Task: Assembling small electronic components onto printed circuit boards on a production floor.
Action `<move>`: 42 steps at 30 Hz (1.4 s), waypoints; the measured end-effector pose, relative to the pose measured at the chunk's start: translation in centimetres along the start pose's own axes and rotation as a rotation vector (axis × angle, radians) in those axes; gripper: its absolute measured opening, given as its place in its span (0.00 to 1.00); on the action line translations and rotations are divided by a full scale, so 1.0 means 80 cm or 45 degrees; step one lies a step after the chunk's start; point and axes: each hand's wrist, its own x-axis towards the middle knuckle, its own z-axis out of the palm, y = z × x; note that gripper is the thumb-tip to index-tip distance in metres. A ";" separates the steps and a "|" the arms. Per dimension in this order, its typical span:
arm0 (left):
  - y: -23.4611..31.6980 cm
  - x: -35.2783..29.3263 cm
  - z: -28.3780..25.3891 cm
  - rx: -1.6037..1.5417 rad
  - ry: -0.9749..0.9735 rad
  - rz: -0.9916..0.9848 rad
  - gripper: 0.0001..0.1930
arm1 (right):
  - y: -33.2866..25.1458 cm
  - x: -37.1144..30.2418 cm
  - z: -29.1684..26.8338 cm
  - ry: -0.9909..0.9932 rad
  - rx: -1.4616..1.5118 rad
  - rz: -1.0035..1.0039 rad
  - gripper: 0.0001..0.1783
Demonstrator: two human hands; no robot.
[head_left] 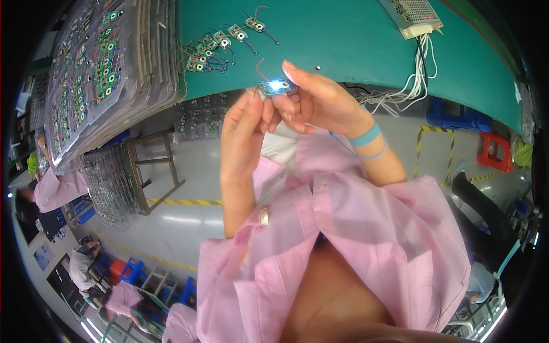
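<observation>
A small green circuit board (266,89) with a bright white light lit on it is held up over the green table's near edge. My left hand (247,116) is closed at the board's left side, thumb and fingers pinched together by a thin wire. From the right, my right hand (323,102) supports the board on its fingers, the thumb raised above it. A blue band circles my right wrist. A red wire (261,68) sticks up from the board. Fingertips hide the board's underside.
Several similar boards with wires (222,40) lie on the green table (320,34). At left rises a tall stack of clear plastic trays (137,63) filled with boards. A metal power supply (413,17) with white cables (420,71) stands at the back right. Other people work behind.
</observation>
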 end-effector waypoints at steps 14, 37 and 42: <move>-0.005 0.005 -0.003 -0.150 -0.100 -0.011 0.15 | 0.023 0.007 -0.004 -0.094 0.372 -0.016 0.18; 0.020 0.021 -0.016 -0.523 0.070 0.230 0.10 | -0.007 -0.013 0.008 -0.245 -1.268 0.036 0.11; 0.019 0.025 -0.011 0.029 0.252 0.260 0.11 | -0.024 -0.006 -0.010 0.090 -1.189 -0.532 0.08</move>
